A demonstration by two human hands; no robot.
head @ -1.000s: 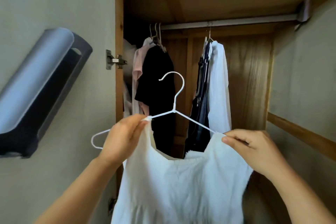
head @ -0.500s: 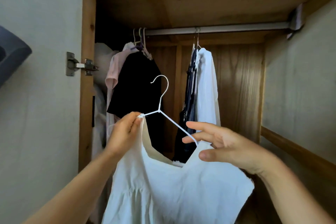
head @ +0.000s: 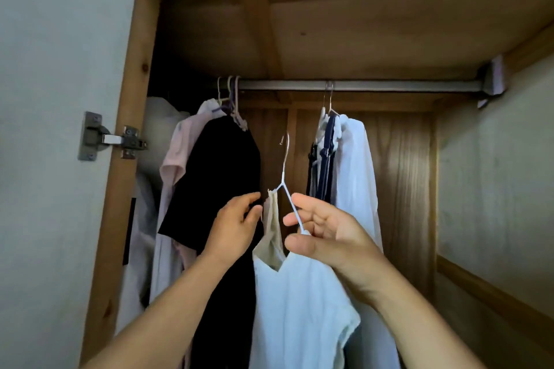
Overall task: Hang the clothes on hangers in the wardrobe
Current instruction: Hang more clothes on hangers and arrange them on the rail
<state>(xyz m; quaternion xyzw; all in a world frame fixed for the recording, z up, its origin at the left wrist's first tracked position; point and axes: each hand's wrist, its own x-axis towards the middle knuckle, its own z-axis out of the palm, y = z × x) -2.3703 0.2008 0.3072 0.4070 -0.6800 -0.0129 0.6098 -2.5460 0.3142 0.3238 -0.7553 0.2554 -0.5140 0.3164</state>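
Inside the wardrobe (head: 404, 177), below its rail (head: 359, 85) of hung clothes, the right hand (head: 325, 234) pinches a white hanger (head: 284, 177) bearing a white dress (head: 296, 308), whose strap the left hand (head: 236, 228) holds.

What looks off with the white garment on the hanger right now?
The white garment sits unevenly on the white hanger: one strap near the neck, the other shoulder low on the arm the right hand pinches.

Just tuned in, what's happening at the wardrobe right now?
A person is hanging a white garment on a white wire hanger. The right hand pinches the hanger's arm; the left hand is at the strap. The hook is still below the rail, between the black top and the other hung clothes.
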